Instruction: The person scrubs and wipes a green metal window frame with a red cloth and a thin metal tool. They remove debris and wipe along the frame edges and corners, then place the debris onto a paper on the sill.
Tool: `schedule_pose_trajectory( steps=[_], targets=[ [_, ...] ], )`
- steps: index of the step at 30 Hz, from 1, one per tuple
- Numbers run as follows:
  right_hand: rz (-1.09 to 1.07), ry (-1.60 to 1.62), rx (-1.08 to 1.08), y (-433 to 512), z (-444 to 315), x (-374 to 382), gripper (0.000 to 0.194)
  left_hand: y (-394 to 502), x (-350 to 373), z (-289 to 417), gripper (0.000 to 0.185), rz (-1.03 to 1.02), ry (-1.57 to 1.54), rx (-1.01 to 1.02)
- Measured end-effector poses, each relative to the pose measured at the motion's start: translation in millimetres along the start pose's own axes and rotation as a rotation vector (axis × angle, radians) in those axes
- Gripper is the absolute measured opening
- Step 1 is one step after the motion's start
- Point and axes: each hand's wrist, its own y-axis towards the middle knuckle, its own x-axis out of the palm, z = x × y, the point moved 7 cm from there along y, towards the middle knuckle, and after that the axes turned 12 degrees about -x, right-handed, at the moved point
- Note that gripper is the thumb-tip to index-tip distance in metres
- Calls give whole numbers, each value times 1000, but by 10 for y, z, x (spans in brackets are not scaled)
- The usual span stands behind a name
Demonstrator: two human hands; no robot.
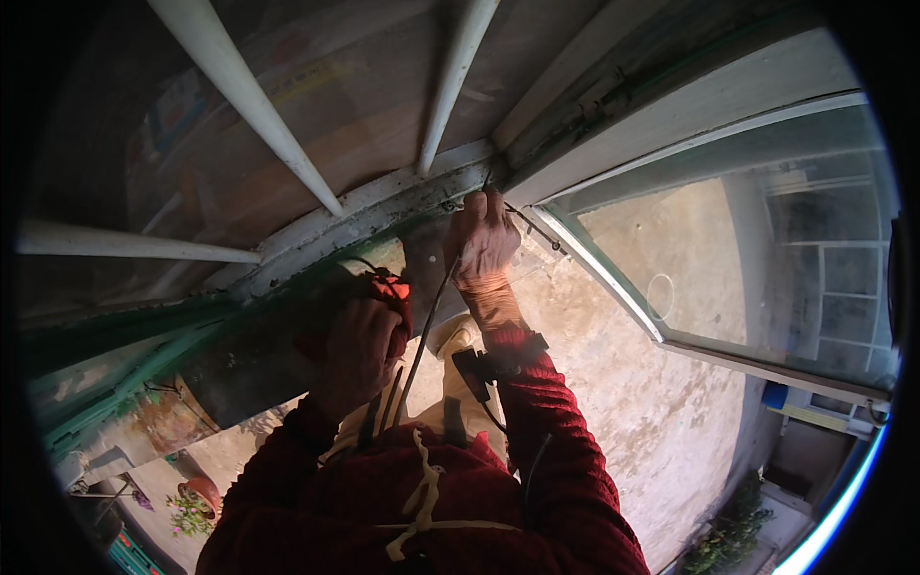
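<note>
My right hand is raised to the lower corner of a white window frame, its fingers pinched together. A thin dark tip, perhaps a wire or slim tool, shows just beyond the fingertips, against the corner. From beside this hand a dark cable runs down towards my lap. Lower and to the left, my left hand is closed around a red bundle, perhaps cloth; shadow hides its exact form. A black wire end curls out above the bundle.
White bars cross the window in front. At right, a glazed sash stands swung outward, a thin metal stay near its corner. A dark panel lies under the sill. A flower pot sits on the ground at lower left.
</note>
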Motion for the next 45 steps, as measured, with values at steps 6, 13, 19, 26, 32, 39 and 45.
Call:
schedule_pose_trajectory(
  steps=[6,13,19,26,32,39,45],
  targets=[
    [88,-66,-78,-11,-22,-65,16,-4,14,-6,21,-6,3,-16],
    [43,-58,1,24,-2,-24,16,-20,0,-6,22,8,-17,-15],
    [-173,31,43,218,98,1,13,-42,37,-25,21,15,24,-9],
    [-172,-18,23,246,17,22,17,-40,57,-21,36,3,37,7],
    [-265,-131,-19,217,-17,138,20,-43,52,-16,45,-33,35,3],
    [-232,-156,-140,636,-150,-37,17,-64,42,-38,44,5,-53,19],
    [-271,94,62,206,-97,-299,14,-34,-67,-93,43,63,-195,15]
  ],
)
